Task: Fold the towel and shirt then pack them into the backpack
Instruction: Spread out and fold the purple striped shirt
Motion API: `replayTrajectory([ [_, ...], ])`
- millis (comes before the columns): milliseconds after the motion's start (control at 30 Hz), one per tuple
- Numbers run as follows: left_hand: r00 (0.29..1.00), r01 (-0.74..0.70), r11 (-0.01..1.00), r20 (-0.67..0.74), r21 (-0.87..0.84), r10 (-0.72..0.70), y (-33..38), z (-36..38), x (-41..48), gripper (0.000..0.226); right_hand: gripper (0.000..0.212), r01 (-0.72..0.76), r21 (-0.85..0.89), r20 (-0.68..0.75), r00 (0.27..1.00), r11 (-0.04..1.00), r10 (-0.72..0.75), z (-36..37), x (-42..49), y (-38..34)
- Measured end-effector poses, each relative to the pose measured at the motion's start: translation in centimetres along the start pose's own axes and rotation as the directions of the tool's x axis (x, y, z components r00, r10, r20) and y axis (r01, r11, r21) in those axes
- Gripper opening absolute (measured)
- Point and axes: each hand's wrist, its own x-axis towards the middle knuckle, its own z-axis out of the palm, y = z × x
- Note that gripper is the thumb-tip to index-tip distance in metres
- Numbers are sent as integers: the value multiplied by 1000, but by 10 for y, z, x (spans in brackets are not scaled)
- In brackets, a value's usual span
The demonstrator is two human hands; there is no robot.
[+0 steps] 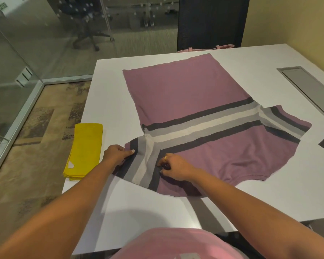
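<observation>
- Left hand (116, 155): pinches the outer edge of the near-left sleeve (138, 165), with the thumb lying on top of the fabric and the fingers curled beneath the edge.
- Right hand (174, 166): its fingers are curled down onto the shirt (176, 94) just beside the sleeve seam and grip a small bunch of fabric at the dark stripe. A ring (165, 157) sits on one finger.
- Shirt: mauve, with a band of dark grey, light grey and white stripes across the chest and both sleeves. It lies spread flat on the white counter (251, 199), hem toward the far edge, neckline toward the person. The right sleeve (286, 122) lies flat and extended.
- Towel (84, 149): yellow, folded into a narrow rectangle, resting at the left edge of the counter, near the left hand but apart from the shirt.
- Pink strapped item (206, 48): partly visible behind the far edge of the counter. Whether it is the backpack cannot be determined.
- Grey recessed panel (307, 88): set into the counter surface, to the right of the shirt.
- Dark chair (211, 21): stands behind the far edge of the counter.
</observation>
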Motion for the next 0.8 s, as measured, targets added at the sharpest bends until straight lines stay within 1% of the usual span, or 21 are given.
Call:
replayTrajectory([
  [67,1000,-9,997,7,77,8,-3,1,-4,34,31,15,-38,24,1000,999,-14,4,0,1],
  [133,1000,4,984,-1,181,-4,-4,0,-7,33,32,33,-38,30,999,999,-32,5,1,2],
  [200,998,-1,968,-62,249,17,-2,-4,-7,39,31,54,-34,46,998,998,-53,3,2,1],
  [267,985,-38,956,-153,290,86,2,-11,-6,45,29,67,-11,66,996,998,-66,1,4,2],
  [333,977,-90,977,-175,195,125,4,-16,-3,43,26,60,22,92,994,998,-62,-1,5,2],
  [400,979,-128,988,-146,88,140,2,-16,0,42,24,50,38,90,995,998,-53,-2,5,1],
  [467,981,-152,988,-120,28,154,-3,-13,1,41,22,82,-16,26,996,997,-81,0,4,-1],
  [533,984,-151,988,-97,-20,148,-7,-8,-1,40,21,150,-75,-39,987,986,-154,4,2,-9],
  [600,988,-141,989,-60,-37,139,-8,-6,-2,39,21,223,-70,-31,974,972,-226,7,0,-23],
  [667,991,-134,991,-23,-11,134,-9,-8,-2,36,27,287,-86,38,958,954,-285,13,0,-39],
  [733,991,-129,991,-11,20,130,-10,-12,-1,35,39,307,-157,98,951,939,-294,23,3,-52],
  [800,993,-116,993,-8,20,117,-12,-16,1,35,40,269,-235,110,962,934,-249,35,8,-62],
])
